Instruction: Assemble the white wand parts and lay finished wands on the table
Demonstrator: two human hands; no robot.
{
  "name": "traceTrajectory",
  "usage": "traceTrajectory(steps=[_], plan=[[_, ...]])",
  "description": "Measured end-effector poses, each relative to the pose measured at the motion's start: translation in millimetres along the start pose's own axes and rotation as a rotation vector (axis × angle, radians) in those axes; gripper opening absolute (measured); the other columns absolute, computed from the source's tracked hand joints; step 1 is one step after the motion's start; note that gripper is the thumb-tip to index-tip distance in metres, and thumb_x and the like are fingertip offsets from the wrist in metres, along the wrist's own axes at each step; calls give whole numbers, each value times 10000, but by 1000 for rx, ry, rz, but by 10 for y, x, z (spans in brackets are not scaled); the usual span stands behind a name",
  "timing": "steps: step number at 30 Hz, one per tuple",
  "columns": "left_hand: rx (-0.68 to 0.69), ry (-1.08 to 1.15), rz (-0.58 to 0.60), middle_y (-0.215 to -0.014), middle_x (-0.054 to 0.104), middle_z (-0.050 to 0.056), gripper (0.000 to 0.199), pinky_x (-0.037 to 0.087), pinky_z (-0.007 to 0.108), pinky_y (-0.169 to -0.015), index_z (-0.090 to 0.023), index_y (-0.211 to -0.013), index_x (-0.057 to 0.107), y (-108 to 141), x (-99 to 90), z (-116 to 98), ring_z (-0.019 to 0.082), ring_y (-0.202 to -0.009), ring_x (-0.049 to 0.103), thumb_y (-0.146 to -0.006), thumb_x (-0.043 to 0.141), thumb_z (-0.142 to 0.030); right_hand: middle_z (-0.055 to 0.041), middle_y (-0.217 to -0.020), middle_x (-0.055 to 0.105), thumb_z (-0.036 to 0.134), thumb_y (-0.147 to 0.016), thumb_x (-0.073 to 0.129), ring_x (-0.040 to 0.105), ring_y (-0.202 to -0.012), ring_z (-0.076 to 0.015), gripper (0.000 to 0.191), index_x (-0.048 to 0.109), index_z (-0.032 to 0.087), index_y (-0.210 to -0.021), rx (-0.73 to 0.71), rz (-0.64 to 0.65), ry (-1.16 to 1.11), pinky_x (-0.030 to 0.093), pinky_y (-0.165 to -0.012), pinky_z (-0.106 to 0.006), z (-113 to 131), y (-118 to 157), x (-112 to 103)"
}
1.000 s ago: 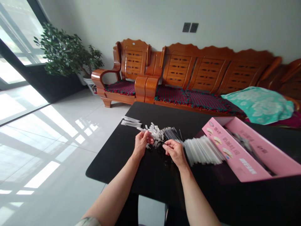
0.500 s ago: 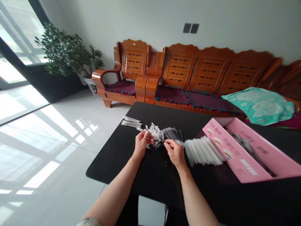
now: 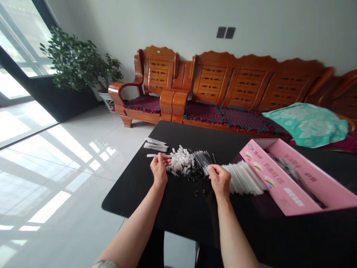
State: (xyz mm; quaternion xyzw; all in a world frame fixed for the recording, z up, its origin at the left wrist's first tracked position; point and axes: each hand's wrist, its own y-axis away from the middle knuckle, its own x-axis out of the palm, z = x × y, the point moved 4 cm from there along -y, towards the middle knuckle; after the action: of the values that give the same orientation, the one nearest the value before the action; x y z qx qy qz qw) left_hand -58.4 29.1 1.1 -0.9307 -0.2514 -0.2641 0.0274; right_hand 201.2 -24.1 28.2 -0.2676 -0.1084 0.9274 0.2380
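Our left hand [image 3: 159, 169] pinches a thin white plastic tube [image 3: 156, 155]; our curled right hand [image 3: 219, 179] touches slender clear straws [image 3: 203, 162], its hold unclear. Short white pieces [image 3: 181, 162] lie heaped within easy reach on the black table [image 3: 178, 208].

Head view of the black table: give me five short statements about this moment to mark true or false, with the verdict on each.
1. The left hand pinches a long white stick. True.
2. The right hand is holding the pink box. False: it is at the thin rods, and the box lies apart from it, further right.
3. Small black pieces lie heaped beside loose white pieces. True.
4. The teal cloth lies on the floor. False: it lies on the wooden sofa.
5. A few white sticks lie on the table beyond the left hand. True.
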Motion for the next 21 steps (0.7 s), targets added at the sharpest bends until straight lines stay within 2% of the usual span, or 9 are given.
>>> traceTrajectory(steps=[3, 6, 11, 14, 16, 18, 19, 21], plan=[[-18, -27, 73, -637, 650, 26, 493, 489, 231, -490, -116, -844, 614, 38, 47, 9, 122, -507, 599, -751, 700, -592, -78, -618, 678, 390, -802, 550, 572, -587, -201, 315, 762, 158, -789, 62, -157, 200, 372, -599, -289, -92, -37, -98], [-27, -50, 163, -650, 654, 34, 483, 489, 233, -484, -115, -833, 631, 94, 115, 11, 126, -518, 600, -748, 709, -584, -108, -681, 702, 334, -804, 546, 531, -588, -197, 286, 778, 168, -803, 120, -214, 375, 297, -570, -294, -139, -48, -153], [-36, -50, 244, -666, 655, 40, 443, 499, 232, -486, -117, -845, 639, 131, 159, 17, 126, -528, 601, -765, 717, -546, -119, -696, 702, 291, -829, 555, 452, -536, -166, 259, 789, 183, -832, 149, -163, 546, 212, -546, -299, -163, -44, -171], [-51, -37, 315, -683, 658, 41, 428, 502, 231, -484, -120, -869, 640, 142, 188, 26, 129, -539, 607, -780, 711, -534, -120, -694, 701, 274, -819, 571, 462, -522, -166, 236, 793, 195, -831, 143, -119, 619, 204, -542, -302, -157, -41, -156], [-72, -28, 386, -693, 657, 39, 421, 511, 235, -497, -122, -893, 643, 165, 223, 33, 133, -557, 617, -794, 704, -526, -122, -696, 702, 286, -814, 578, 505, -539, -184, 252, 792, 186, -903, 123, -142, 602, 241, -544, -299, -125, -33, -147], [-105, -33, 485, -697, 656, 40, 412, 522, 238, -519, -122, -910, 649, 211, 272, 41, 138, -579, 630, -806, 700, -518, -120, -712, 706, 337, -845, 552, 562, -581, -203, 322, 773, 157, -996, 64, -169, 463, 322, -564, -295, -57, -14, -115], [-127, -41, 548, -700, 659, 43, 409, 527, 242, -531, -122, -919, 654, 245, 301, 46, 142, -589, 636, -811, 697, -514, -113, -717, 707, 374, -875, 520, 587, -604, -206, 364, 759, 144, -1026, 21, -149, 350, 367, -584, -293, -12, -1, -79], [-173, -65, 687, -716, 671, 57, 413, 540, 258, -561, -121, -941, 667, 329, 360, 51, 154, -608, 649, -815, 696, -513, -84, -711, 701, 441, -928, 452, 616, -629, -194, 429, 736, 140, -1040, -71, -19, 96, 433, -621, -280, 97, 37, 32]])
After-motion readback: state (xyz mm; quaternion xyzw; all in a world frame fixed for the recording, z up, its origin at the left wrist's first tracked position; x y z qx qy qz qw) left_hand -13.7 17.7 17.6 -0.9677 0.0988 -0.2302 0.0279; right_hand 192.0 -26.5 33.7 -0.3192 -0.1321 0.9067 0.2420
